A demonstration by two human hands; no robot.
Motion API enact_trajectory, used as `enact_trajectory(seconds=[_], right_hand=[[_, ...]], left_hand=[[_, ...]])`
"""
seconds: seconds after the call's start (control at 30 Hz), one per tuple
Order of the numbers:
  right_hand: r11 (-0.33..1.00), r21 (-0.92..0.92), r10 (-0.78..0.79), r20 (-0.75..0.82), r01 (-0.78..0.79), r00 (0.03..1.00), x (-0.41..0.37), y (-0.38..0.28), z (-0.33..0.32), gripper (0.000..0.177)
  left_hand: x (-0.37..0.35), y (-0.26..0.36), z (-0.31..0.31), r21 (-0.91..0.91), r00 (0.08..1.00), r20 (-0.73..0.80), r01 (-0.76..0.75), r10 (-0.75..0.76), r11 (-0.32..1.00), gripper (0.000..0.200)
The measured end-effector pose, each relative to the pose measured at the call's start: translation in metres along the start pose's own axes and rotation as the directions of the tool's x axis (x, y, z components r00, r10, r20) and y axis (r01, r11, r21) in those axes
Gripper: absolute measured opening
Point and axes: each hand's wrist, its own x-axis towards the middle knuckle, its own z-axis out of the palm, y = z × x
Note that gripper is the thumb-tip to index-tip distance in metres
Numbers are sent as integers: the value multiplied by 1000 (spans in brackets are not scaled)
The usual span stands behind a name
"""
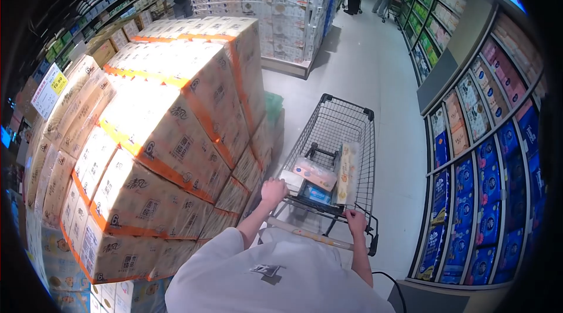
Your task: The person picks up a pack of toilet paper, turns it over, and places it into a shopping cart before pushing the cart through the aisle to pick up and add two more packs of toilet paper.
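A wire shopping cart stands in front of me. Inside it lie a pink-and-white package, a blue package and a tall cream package. My left hand is closed at the cart's near left corner, beside a white item; what its fingers grip is too small to make out. At the near right corner, my right hand is closed next to the cart's frame, and its grip is unclear too. The cart's handle bar runs between my forearms, close to my shirt.
Tall stacks of wrapped tissue packs rise close on the left. Shelves of blue packages line the right. Ahead, a pallet stack borders the pale aisle floor. Several people are farther off, one beside another cart.
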Motion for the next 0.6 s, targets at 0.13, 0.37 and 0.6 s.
enact_trajectory(seconds=[0.13,0.37,0.6], right_hand=[[999,-35,-41,12,41,999,46,-1,0,30],[1000,-14,-23,7,23,1000,106,-25,-12,26],[993,32,-118,7,118,993,178,-31,-14,26]], left_hand=[[42,1,3,30,1000,-1,-12,12,999,25],[107,7,2,52,1000,-10,-21,22,998,21],[173,10,13,45,1000,16,-9,8,999,21]])
